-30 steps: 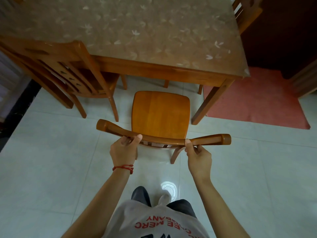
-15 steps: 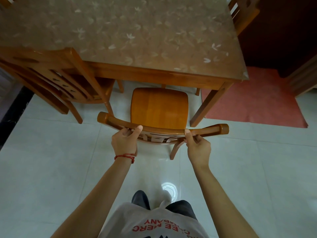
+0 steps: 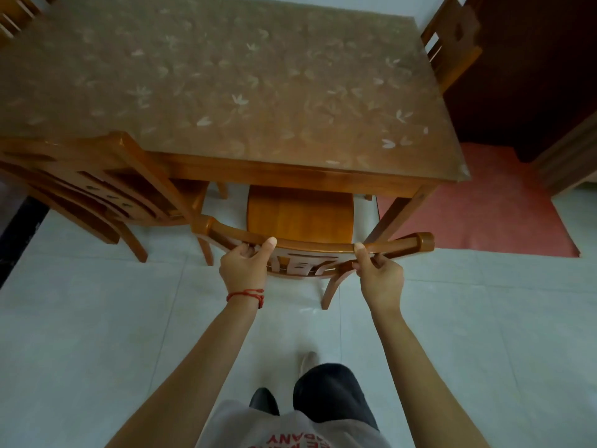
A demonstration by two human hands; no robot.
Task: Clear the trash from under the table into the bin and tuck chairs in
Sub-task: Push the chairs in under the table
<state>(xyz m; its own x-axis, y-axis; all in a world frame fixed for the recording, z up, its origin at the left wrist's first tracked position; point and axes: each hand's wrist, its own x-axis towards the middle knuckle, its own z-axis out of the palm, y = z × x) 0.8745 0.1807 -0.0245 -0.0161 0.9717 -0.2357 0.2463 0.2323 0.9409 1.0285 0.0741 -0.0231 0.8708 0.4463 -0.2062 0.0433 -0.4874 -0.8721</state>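
chair (image 3: 298,215) slid further under table (image 3: 290,171) — left grip (image 3: 244,270), right grip (image 3: 381,276) clasping its backrest

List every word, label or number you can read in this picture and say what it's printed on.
"ANY": red letters on the person's grey shirt, seen upside down at the bottom edge; clearly the tail of a longer word.
A second red line below it on the shirt is cut off by the frame: unreadable.
The carved cut-outs in the chair back are not legible as text.

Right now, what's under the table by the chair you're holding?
Under the table: the front of the chair seat, white floor and far legs. No trash visible; the tabletop hides the rest.
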